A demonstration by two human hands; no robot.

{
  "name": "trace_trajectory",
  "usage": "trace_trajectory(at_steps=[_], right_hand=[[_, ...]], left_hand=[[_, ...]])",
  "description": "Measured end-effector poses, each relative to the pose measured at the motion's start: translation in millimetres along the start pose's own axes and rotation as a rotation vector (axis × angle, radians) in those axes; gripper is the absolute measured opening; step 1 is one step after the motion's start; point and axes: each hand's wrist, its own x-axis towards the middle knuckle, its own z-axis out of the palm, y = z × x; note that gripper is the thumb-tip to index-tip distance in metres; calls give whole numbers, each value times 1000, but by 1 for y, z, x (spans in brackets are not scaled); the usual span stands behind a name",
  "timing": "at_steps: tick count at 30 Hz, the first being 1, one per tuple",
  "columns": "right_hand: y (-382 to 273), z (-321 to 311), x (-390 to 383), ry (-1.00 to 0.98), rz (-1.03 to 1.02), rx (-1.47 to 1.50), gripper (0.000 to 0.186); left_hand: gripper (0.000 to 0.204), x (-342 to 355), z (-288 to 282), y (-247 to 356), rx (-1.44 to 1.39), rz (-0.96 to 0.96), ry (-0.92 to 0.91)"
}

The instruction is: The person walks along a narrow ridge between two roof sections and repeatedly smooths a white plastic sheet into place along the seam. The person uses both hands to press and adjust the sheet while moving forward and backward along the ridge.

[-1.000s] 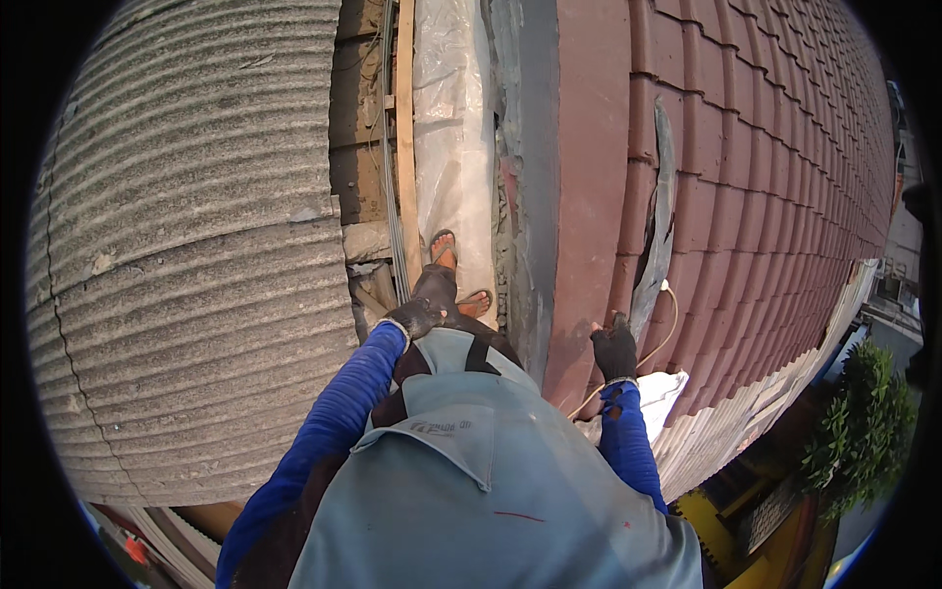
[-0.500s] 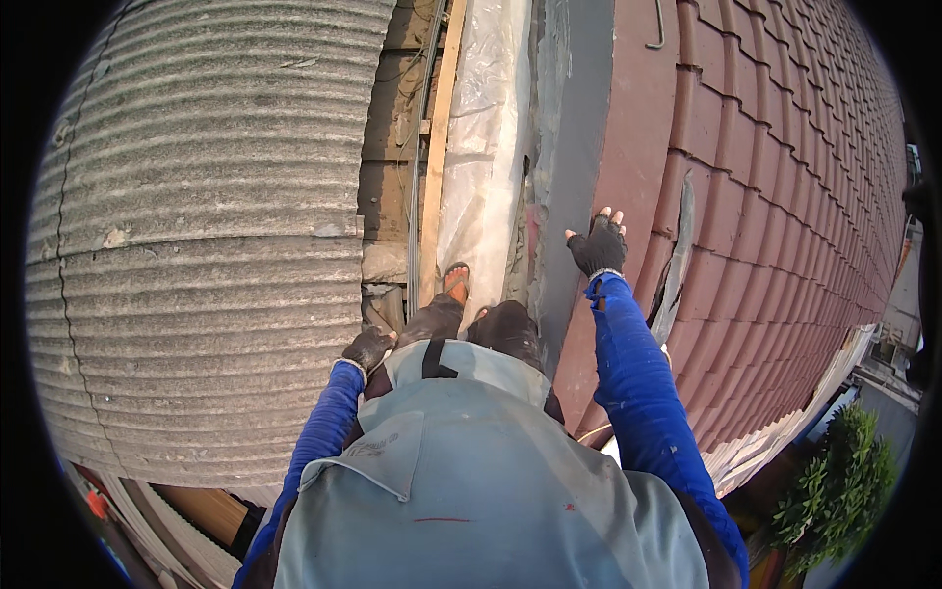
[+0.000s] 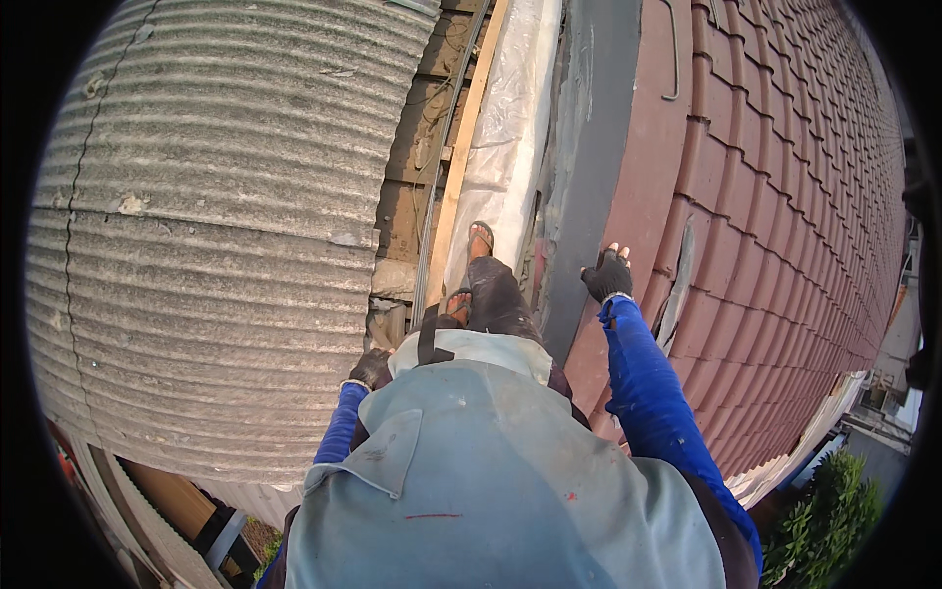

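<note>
Basically one view, head. Progress, judged from layout: plastic sheet [image 3: 515,118] lies spread along the channel between two roofs, wooden batten [image 3: 473,108] and thin rods [image 3: 433,196] run along its left side; the brown strip left of the rods is uncovered. How much is left, can't tell. Person is partway along the channel, one sandalled foot [image 3: 481,240] ahead of the other.

Right hand [image 3: 607,273], fingerless dark glove: arm stretched forward, palm down, fingers spread fairly wide, nothing visible in it. Seems to rest on the red flashing [image 3: 648,147], near its edge with the grey band [image 3: 603,118]; the flashing lies between that band and the red tiled roof [image 3: 775,196]. Ragged grey strip [image 3: 677,285] on the tiles just right of the hand.

Left hand [image 3: 371,368]: low, arm bent, beside the apron [image 3: 491,461], near the corrugated roof [image 3: 226,147]. Fingers partly hidden; can't tell grip or contact.
</note>
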Motion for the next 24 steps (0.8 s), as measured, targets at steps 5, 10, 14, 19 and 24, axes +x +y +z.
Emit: trace_trajectory(at_steps=[5,10,14,19,24], right_hand=[[4,-1,3,-19,-9,-26,95],[16,5,7,-29,-35,25,94],[21,6,9,-17,-42,19,93],[20,6,10,-33,-48,36,91],[21,4,10,-43,-61,57,90]], left_hand=[[37,9,48,-38,-273,-104,20],[38,2,39,-41,-164,-50,29],[43,3,29,-40,-142,-137,-75],[54,7,27,-39,-758,-378,23],[56,-11,5,-23,-650,-362,109]])
